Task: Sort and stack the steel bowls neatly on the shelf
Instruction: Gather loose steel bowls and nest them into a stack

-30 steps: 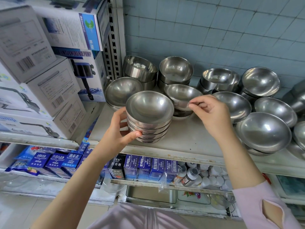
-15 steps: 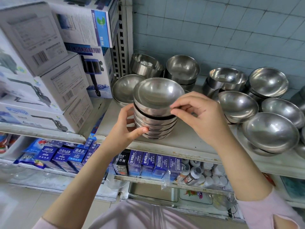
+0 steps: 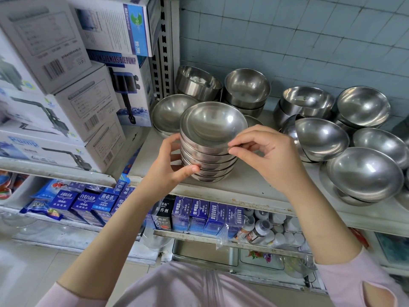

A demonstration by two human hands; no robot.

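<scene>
The shelf carries everything, and the work sits near its front edge, left of the middle. The pump boxes are piled past the shelf's left end and wall in that side, so any shifting of the pile will likely have to go back or to the right. The loose bowls crowd the right half, several tipped on one another rather than nested; these look like the unsorted remainder, and the nearest tilted one lies just beside the right wrist. A wide bowl stands close behind the pile toward the back left corner. The stack of nested steel bowls is upright near the front edge. Its top bowl sits a little off-centre, a crescent of the rim below showing at the left, so it seems not fully seated. The left hand wraps the stack's left side, thumb on the lower bowls, apparently to steady it. The right hand pinches the top bowl's front right rim between thumb and forefinger, probably to nudge it true.
</scene>
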